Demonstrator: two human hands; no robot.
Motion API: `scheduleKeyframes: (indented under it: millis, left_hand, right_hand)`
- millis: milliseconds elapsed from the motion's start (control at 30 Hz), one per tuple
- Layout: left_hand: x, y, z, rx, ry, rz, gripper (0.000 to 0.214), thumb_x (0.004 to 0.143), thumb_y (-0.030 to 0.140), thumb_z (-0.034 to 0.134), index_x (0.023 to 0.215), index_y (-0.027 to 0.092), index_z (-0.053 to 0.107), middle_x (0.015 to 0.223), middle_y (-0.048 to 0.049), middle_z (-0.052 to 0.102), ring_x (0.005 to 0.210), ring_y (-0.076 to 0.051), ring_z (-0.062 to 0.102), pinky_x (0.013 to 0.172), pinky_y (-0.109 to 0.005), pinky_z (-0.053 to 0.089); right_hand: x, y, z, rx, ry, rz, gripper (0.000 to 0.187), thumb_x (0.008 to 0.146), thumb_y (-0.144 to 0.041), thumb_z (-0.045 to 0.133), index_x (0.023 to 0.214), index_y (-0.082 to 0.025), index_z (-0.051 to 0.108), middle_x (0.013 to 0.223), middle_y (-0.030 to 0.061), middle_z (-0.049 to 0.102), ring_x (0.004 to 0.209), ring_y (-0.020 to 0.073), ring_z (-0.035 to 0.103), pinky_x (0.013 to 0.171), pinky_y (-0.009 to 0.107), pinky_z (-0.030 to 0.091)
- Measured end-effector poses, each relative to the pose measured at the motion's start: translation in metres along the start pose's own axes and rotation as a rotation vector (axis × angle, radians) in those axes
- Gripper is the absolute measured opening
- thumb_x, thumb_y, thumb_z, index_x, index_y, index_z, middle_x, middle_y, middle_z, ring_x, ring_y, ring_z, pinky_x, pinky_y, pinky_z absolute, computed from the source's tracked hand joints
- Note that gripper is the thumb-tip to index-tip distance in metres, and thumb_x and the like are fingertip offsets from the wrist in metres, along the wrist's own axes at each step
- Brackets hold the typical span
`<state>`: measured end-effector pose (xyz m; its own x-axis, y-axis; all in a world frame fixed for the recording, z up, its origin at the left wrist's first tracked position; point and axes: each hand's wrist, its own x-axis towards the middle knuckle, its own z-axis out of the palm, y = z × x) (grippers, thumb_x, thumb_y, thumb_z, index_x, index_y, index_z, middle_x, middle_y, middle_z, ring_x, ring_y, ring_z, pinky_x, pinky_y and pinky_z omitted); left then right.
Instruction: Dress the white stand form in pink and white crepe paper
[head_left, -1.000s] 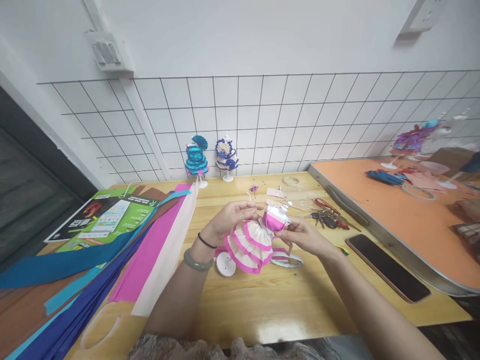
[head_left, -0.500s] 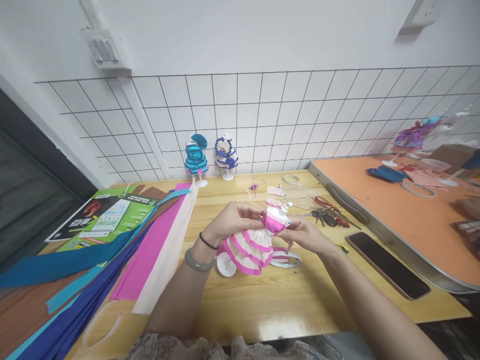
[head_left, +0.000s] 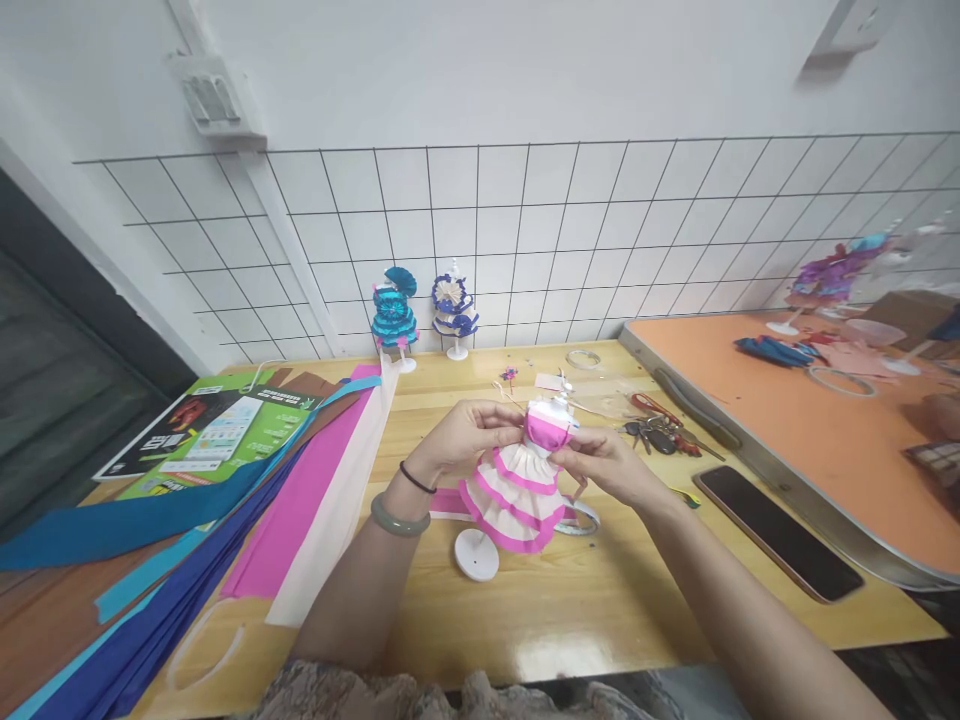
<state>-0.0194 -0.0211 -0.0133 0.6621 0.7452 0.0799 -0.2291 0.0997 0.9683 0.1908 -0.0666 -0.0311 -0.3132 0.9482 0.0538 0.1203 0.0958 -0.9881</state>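
A small mannequin in a pink-and-cream tiered paper dress (head_left: 517, 490) stands almost upright over the wooden table (head_left: 570, 610), its round white base (head_left: 478, 555) just above or on the wood. My left hand (head_left: 465, 435) pinches the pink bodice from the left. My right hand (head_left: 600, 465) pinches it from the right. Both hands have their fingers closed on the top of the dress. A tape ring (head_left: 581, 518) lies just behind the skirt.
Long sheets of coloured crepe paper (head_left: 247, 530) and a green packet (head_left: 210, 435) cover the left. Two finished dress dolls (head_left: 424, 315) stand by the wire grid wall. Keys and scissors (head_left: 660, 430) and a dark phone (head_left: 780, 535) lie to the right, beside an orange table (head_left: 825, 430).
The dress mannequin has swung from lying tilted to the left to nearly upright, its white base moving right and toward me. Both hands stay on the bodice.
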Motion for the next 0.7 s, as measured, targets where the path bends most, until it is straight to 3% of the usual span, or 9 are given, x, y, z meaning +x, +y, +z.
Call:
scheduleKeyframes:
  millis: [400, 700]
  left_hand:
    - [0.002, -0.001, 0.002, 0.318, 0.041, 0.033, 0.024, 0.077, 0.032, 0.062, 0.088, 0.012, 0.066, 0.089, -0.0079, 0.068, 0.076, -0.013, 0.062, 0.067, -0.025, 0.047]
    - [-0.009, 0.017, 0.017, 0.927, 0.202, 0.257, 0.016, 0.079, 0.019, 0.051, 0.076, 0.018, 0.066, 0.078, 0.0005, 0.069, 0.074, -0.012, 0.061, 0.071, -0.024, 0.043]
  right_hand:
    - [-0.004, -0.005, 0.001, -0.083, 0.047, -0.026, 0.033, 0.072, -0.046, 0.065, 0.083, -0.016, 0.069, 0.052, -0.0036, 0.045, 0.044, 0.0061, 0.035, 0.038, 0.018, 0.036]
    - [-0.003, 0.001, -0.001, -0.127, 0.102, -0.008, 0.031, 0.073, -0.046, 0.064, 0.075, -0.015, 0.066, 0.051, -0.0058, 0.036, 0.044, 0.0058, 0.034, 0.041, 0.019, 0.033]
